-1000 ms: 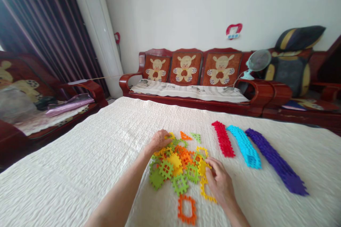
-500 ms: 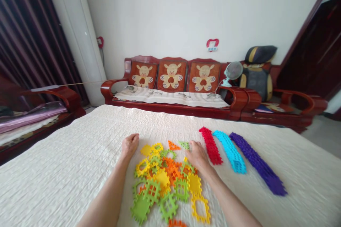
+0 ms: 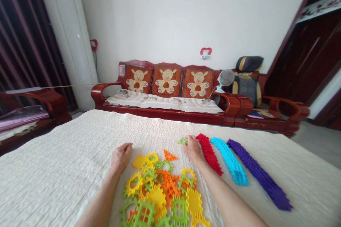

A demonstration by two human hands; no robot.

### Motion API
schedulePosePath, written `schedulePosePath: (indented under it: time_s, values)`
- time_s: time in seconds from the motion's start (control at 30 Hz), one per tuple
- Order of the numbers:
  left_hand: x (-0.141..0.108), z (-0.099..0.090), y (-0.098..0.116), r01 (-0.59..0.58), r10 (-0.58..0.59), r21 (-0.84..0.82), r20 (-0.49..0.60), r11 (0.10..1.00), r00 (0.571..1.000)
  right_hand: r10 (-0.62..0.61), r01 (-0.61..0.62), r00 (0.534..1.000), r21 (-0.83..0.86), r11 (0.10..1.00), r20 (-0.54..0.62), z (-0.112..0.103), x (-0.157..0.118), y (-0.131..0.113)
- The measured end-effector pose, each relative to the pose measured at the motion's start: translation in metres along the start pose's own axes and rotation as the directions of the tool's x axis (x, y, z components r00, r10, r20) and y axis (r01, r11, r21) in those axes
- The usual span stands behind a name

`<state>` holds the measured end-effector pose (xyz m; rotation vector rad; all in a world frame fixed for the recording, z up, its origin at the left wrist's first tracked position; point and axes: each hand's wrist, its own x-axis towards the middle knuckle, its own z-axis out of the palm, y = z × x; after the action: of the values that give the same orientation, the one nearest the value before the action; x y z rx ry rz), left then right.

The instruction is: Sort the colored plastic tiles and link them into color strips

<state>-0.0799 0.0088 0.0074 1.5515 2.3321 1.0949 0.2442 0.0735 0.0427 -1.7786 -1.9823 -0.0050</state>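
Note:
My right hand (image 3: 193,149) reaches past the far end of the pile of plastic building pieces. Its fingers pinch a small green triangular building piece (image 3: 182,141), blurred and partly covered by the fingertips. Left of the pile, my left hand (image 3: 122,155) rests on the cover as a loose fist, and no object shows in it. Between my hands lies an orange triangular piece (image 3: 169,155). Nearer to me, yellow pieces (image 3: 194,201), green window-shaped pieces (image 3: 179,211) and orange pieces (image 3: 169,188) overlap in a loose heap.
Right of my right hand lie three long rows of joined pieces: red (image 3: 209,154), light blue (image 3: 231,161) and purple (image 3: 259,173). All rest on a quilted cream cover (image 3: 66,170). Beyond stands a wooden sofa (image 3: 165,112) with bear cushions; a small fan (image 3: 226,78) is beside it.
My right hand has moved away from me with the green triangle, off from the orange triangle. My left hand stays in a fist by the pile. The camera view has tilted up.

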Motion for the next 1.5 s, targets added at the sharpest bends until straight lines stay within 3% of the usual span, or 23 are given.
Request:
schedulePosePath:
  time_s: [0.17,0.63,0.77,0.87,0.97,1.03,1.17,1.27,1.33,1.4,1.5]
  values:
    - [0.000,0.001,0.000,-0.006,0.006,0.016,0.002,1.000,1.000,-0.042,0.043,0.999,-0.038,0.998,0.034,0.007,0.003,0.002]
    - [-0.001,0.002,0.001,-0.015,0.016,0.030,-0.013,0.999,1.000,0.017,-0.020,0.999,-0.077,0.997,-0.031,0.037,0.039,0.014]
    - [-0.001,0.003,0.001,-0.023,0.024,0.024,-0.033,0.999,0.999,-0.014,0.010,0.996,-0.046,0.999,-0.085,0.030,0.032,0.011]
    - [-0.002,0.003,0.002,-0.023,0.023,0.010,-0.029,1.000,0.999,-0.138,0.145,0.986,0.080,0.986,-0.095,0.016,0.021,0.004]
    - [-0.003,0.001,0.005,-0.014,0.015,0.012,-0.030,1.000,0.999,-0.345,0.324,0.938,0.275,0.905,0.029,0.004,0.004,-0.007]
    - [-0.004,-0.001,0.007,-0.008,0.008,0.012,-0.027,1.000,1.000,-0.436,0.374,0.896,0.395,0.839,0.079,-0.002,-0.010,-0.013]
    - [-0.004,-0.003,0.009,-0.004,0.004,0.018,-0.027,1.000,1.000,-0.450,0.318,0.878,0.503,0.803,0.164,-0.011,-0.035,-0.018]
    - [-0.004,-0.002,0.009,-0.004,0.005,0.027,-0.035,1.000,0.999,-0.411,0.208,0.864,0.537,0.818,0.291,-0.021,-0.045,-0.012]
    - [-0.004,-0.001,0.008,-0.003,0.004,0.028,-0.038,1.000,0.999,-0.404,0.104,0.807,0.570,0.815,0.431,-0.030,-0.047,-0.006]
    - [-0.004,-0.001,0.008,-0.001,0.002,0.027,-0.038,1.000,0.999,-0.421,0.017,0.712,0.586,0.810,0.562,-0.039,-0.047,0.001]
    - [-0.004,0.000,0.008,0.003,-0.002,0.012,-0.039,1.000,0.999,-0.455,-0.001,0.617,0.579,0.816,0.642,-0.050,-0.048,0.007]
